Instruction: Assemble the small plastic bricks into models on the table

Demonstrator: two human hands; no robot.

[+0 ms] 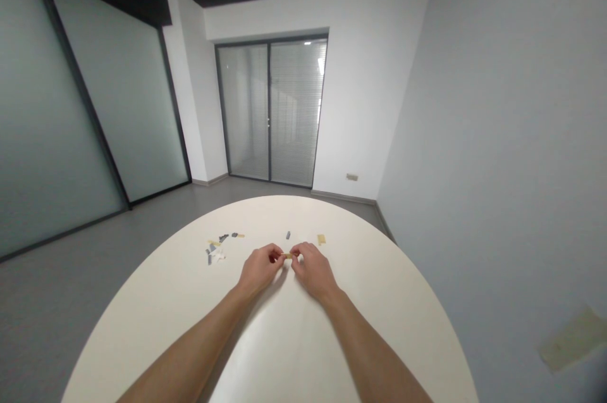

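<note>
Left hand (258, 270) and right hand (313, 271) pinching small tan strip (287, 255) above round cream table (360, 270).
Left to right: gray, white and tan scraps (215, 251) in loose cluster; left fingertips grip one end of strip, right fingertips the other, hands nearly touching; gray bit (288, 235) just beyond; tan bit (321, 239) farther right.

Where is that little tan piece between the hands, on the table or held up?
Held: the tan piece is pinched between the fingers of the left hand and right hand, above the round white table.
</note>
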